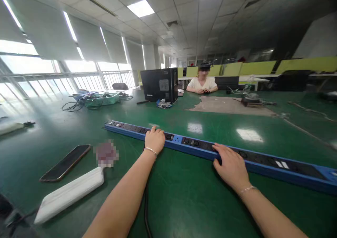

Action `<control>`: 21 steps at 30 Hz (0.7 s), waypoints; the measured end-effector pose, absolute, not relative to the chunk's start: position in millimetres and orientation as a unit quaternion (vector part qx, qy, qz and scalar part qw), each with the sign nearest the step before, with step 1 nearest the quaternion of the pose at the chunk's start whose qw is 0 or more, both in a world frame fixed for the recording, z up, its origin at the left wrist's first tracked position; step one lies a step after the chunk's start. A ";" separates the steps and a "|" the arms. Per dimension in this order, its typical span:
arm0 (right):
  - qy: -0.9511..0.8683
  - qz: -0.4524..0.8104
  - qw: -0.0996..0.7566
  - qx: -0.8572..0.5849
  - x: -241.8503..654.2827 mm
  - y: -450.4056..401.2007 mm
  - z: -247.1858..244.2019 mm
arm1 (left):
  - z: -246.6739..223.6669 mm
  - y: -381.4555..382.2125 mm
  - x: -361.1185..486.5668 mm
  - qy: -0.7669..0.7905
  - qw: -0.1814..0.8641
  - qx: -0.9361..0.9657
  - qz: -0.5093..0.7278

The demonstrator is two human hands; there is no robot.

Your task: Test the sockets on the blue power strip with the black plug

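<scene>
A long blue power strip [189,151] with a black socket face lies slantwise across the green table, its right end nearer to me. My left hand [154,140] is closed over it left of the middle, the fingers reaching over the top. Farther right, my right hand [231,166] grips the strip too, fingers on the socket face and thumb against the front side. Both wrists carry a thin bracelet. A black cable [146,210] runs beneath my left forearm toward the table's near side. The palm sides of both hands are hidden.
Left of my arm lie a phone [65,163] and a white elongated object [71,196]. Farther back are a green basket [102,100] with cables, a black computer case [159,85] and gloves [163,104]. Another person [202,83] sits across the table, near a cardboard sheet [221,105].
</scene>
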State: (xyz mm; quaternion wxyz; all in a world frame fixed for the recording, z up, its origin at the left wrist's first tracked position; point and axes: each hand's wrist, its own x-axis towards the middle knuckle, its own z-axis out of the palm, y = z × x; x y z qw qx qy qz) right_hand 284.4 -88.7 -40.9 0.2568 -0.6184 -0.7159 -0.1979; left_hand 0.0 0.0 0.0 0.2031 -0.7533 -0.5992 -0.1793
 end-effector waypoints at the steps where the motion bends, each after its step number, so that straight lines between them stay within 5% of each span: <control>1: -0.716 -0.198 0.258 -0.617 284.2 -88.8 -40.5 | 0.0 0.0 -0.4 -0.599 0.203 -0.753 -0.180; 21: -0.708 -0.187 0.271 -0.625 279.5 -91.3 -37.9 | -3.3 2.5 -4.6 -0.591 0.209 -0.753 -0.200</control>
